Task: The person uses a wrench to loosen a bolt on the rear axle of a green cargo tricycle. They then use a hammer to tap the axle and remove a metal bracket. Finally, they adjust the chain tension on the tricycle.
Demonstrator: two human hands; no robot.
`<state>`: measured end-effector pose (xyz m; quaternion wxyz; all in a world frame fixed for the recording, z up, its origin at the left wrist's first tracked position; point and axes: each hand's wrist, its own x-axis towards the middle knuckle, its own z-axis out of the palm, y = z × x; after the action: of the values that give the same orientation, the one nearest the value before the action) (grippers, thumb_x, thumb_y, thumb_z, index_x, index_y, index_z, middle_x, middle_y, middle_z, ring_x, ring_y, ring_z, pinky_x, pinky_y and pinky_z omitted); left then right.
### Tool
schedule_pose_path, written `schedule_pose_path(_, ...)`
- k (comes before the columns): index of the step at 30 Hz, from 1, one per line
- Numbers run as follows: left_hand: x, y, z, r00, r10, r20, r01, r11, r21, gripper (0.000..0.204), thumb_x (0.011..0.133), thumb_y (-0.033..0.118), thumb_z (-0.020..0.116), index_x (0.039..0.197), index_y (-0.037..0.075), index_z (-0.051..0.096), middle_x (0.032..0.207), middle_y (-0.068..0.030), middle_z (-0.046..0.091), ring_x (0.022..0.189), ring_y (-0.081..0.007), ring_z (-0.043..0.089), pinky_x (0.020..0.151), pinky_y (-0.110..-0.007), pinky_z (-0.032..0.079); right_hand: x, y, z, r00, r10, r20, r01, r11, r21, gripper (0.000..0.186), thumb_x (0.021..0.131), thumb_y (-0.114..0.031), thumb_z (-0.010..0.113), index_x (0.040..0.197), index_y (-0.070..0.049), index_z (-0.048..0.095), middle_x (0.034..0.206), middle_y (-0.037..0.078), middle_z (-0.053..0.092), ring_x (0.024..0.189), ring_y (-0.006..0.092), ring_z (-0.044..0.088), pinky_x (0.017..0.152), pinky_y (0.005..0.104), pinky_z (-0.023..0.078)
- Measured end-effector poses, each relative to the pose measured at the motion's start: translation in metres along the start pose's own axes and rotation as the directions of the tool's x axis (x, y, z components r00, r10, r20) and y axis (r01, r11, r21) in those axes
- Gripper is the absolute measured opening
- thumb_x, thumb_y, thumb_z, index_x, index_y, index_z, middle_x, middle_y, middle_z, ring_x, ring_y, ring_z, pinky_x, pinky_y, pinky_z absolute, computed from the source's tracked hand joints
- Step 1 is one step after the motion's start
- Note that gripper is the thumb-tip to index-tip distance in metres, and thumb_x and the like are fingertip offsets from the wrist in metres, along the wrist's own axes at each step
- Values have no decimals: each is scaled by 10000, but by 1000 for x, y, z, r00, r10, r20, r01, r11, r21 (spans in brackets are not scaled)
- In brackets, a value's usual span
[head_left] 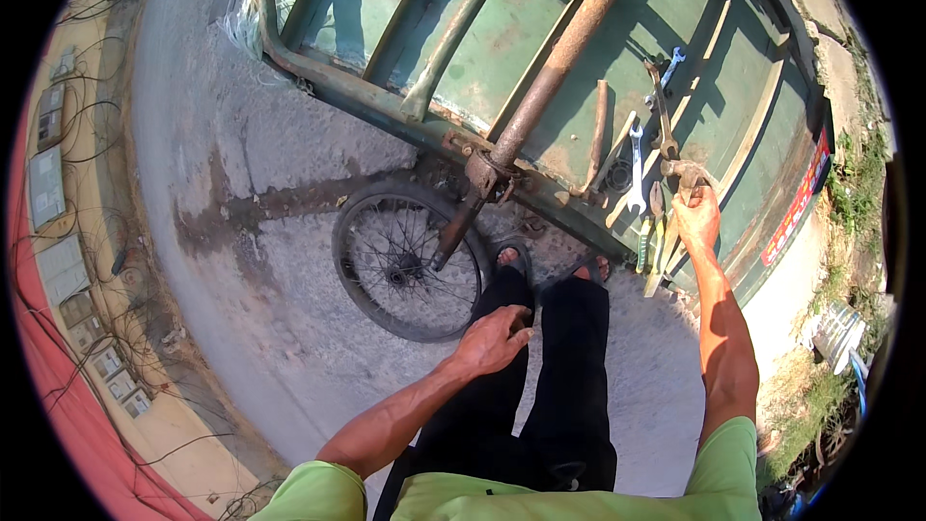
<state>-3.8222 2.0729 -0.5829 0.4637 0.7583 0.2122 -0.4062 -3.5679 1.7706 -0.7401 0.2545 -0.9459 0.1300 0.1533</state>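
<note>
Steel wrench, presumably laid handy beside the right hand, which grasps a hammer; left hand empty, relaxed.

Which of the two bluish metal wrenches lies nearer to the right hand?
The long pale-blue wrench, beside the green-handled pliers; the other, deeper-blue wrench lies farther from the right hand.

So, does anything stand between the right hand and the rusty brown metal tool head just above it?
Nothing visible does: the right hand has its fingers right at the rusty brown metal tool head, though whether they grip it is unclear. The green-handled metal pliers lie left of the hand, off that path.
</note>
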Motion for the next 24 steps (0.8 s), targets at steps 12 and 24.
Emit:
schedule_pose_path(12, 0, -4, -1, 996, 72, -47, -75, 995, -72, 427, 964, 265, 622, 1303, 10, 571, 1101, -177, 688, 1034, -328, 671, 889, -417, 528, -5, 16, 6, 975, -197, -99, 193, 980, -49, 318, 764, -219, 765, 905, -19, 562, 820, 104, 578, 723, 272, 568, 678, 414, 476)
schedule_pose_path(24, -17, 49, -49, 993, 52, -105, -109, 731, -674, 475, 1006, 315, 578, 1343, -18, 545, 1098, -124, 678, 891, -155, 645, 771, -284, 506, -106, -126, -91, 562, -779, 276, 698, 626, 346, 478, 841, -205, 750, 1208, 33, 556, 1020, 201, 635, 898, 381, 649, 798, 418, 528)
